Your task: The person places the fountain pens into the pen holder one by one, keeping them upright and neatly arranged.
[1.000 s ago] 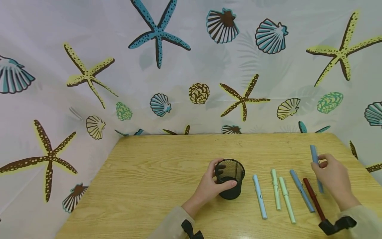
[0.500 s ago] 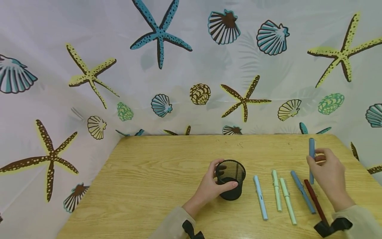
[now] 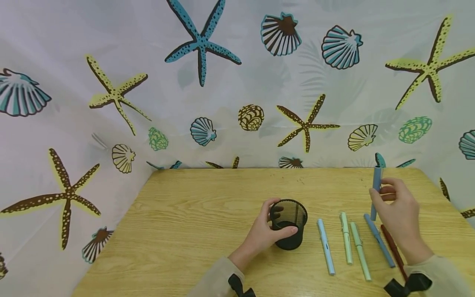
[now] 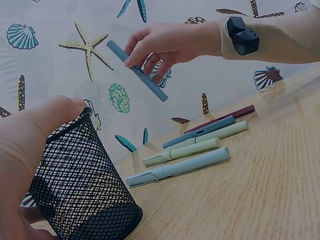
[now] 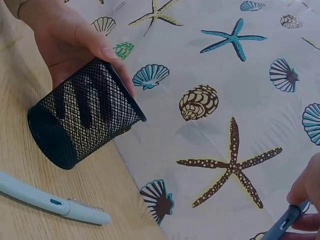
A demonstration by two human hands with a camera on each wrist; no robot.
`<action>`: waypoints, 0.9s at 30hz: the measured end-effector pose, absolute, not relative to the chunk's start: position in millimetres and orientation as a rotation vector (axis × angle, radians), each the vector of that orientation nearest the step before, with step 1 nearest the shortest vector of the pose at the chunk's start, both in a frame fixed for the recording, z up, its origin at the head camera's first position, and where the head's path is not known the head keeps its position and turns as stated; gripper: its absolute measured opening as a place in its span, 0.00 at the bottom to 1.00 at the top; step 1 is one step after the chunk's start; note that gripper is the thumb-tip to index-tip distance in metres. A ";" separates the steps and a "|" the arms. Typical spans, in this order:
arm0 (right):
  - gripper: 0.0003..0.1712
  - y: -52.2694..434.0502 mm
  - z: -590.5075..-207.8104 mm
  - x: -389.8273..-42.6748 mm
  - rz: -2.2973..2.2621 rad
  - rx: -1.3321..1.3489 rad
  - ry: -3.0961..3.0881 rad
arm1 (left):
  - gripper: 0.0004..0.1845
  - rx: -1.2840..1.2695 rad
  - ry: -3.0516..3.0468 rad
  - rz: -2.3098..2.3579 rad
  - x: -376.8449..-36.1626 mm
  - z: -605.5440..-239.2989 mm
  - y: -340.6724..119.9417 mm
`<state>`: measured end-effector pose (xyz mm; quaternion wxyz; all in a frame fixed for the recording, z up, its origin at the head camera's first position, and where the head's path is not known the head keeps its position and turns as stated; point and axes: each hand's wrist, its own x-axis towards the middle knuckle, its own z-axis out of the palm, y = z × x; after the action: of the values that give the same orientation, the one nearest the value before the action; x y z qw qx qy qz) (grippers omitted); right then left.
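Note:
My left hand grips a black mesh pen cup that stands on the wooden table, thumb across its front and fingers around its far side. Through the mesh the cup shows no pens inside. My right hand pinches a blue pen between thumb and fingers, held roughly upright in the head view. In the left wrist view this pen hangs well above the table, tilted. Only part of the right hand and the pen shows at the right wrist view's edge.
Right of the cup lie a light blue pen, two pale green pens, another blue pen and a dark red pen, partly behind the right hand. A cloth printed with starfish and shells hangs behind the table.
My right hand has lifted the blue pen from beside the dark red one and carried it left, turning it more upright. The left hand keeps its grip on the pen cup.

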<state>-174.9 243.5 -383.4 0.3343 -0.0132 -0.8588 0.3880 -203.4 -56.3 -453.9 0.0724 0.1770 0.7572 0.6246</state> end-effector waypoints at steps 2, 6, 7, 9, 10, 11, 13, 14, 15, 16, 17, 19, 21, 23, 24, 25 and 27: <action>0.18 240.4 -383.0 -176.0 1.025 -0.025 -2.231 | 0.40 0.526 2.274 1.874 -201.4 -450.9 -56.3; 0.18 234.6 -381.1 -179.6 1.023 0.013 -2.180 | 0.40 0.532 2.264 1.882 -192.1 -436.7 -57.3; 0.18 233.0 -380.5 -180.5 1.022 0.025 -2.163 | 0.40 0.535 2.263 1.884 -189.8 -433.0 -57.6; 0.18 229.8 -379.3 -182.6 1.022 0.052 -2.130 | 0.39 0.548 2.263 1.893 -186.0 -427.1 -57.9; 0.18 228.0 -379.0 -183.3 1.032 0.068 -2.117 | 0.39 0.551 2.265 1.894 -185.2 -425.8 -58.0; 0.18 226.1 -378.6 -184.0 1.044 0.084 -2.107 | 0.39 0.553 2.267 1.896 -184.6 -424.6 -58.1; 0.17 221.9 -378.0 -185.0 1.074 0.118 -2.091 | 0.39 0.556 2.273 1.895 -184.2 -423.8 -58.1; 0.17 219.7 -377.7 -185.3 1.088 0.135 -2.085 | 0.40 0.558 2.276 1.894 -184.6 -424.4 -58.1; 0.17 217.3 -377.4 -185.5 1.103 0.155 -2.079 | 0.40 0.559 2.278 1.893 -185.4 -425.5 -58.1; 0.17 214.8 -377.1 -185.8 1.115 0.171 -2.075 | 0.40 0.555 2.279 1.890 -186.3 -426.6 -58.2; 0.17 212.5 -376.6 -186.1 1.124 0.185 -2.069 | 0.40 0.556 2.278 1.890 -188.1 -429.5 -58.1; 0.18 207.7 -375.7 -186.7 1.140 0.209 -2.061 | 0.40 0.557 2.278 1.891 -192.5 -436.9 -57.7; 0.18 203.0 -374.7 -187.3 1.156 0.228 -2.055 | 0.40 0.557 2.280 1.893 -197.0 -444.7 -57.2; 0.18 198.6 -373.6 -187.7 1.170 0.239 -2.049 | 0.40 0.558 2.284 1.892 -200.8 -451.6 -56.6; 0.18 196.5 -373.1 -187.7 1.176 0.250 -2.047 | 0.40 0.559 2.288 1.893 -201.9 -453.7 -56.5; 0.18 194.4 -372.5 -187.8 1.187 0.258 -2.044 | 0.40 0.562 2.290 1.895 -202.4 -454.9 -56.3; 0.18 190.6 -371.2 -187.8 1.209 0.272 -2.037 | 0.39 0.570 2.292 1.899 -203.0 -456.2 -56.1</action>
<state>-187.8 190.6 -371.2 0.3695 0.1061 -0.7939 0.4712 -203.0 -56.1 -456.2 0.0556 0.1878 0.7551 0.6257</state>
